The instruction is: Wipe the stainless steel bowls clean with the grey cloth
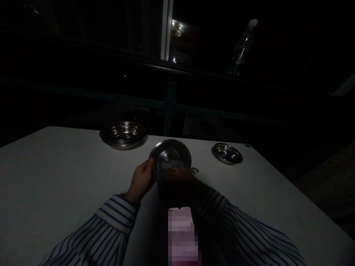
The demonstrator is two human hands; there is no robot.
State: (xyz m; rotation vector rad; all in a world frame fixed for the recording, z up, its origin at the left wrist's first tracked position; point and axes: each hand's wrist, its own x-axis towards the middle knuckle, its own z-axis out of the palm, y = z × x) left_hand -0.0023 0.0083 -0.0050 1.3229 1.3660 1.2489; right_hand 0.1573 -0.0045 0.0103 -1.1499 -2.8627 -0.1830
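Over the middle of the table, a round stainless steel dish [169, 147] is tilted up with its inside facing me. My left hand [141, 181] grips its left rim, thumb on top. My right hand [180, 181] lies in deep shadow across the lower part of the dish. Under its fingers is a greyish cloth [171, 163], pressed against the metal inside; a small pale loop or strip sticks out on the right. The lower edge of the dish is hidden by my right hand and the dark.
Toward the back left of the white table [83, 170] stands a stack of steel dishes [123, 135]. One smaller steel dish [229, 153] sits at the back right. A capped clear bottle [244, 48] stands beyond the table, which is dimly lit. A pinkish blurred shape [181, 232] shows at bottom centre.
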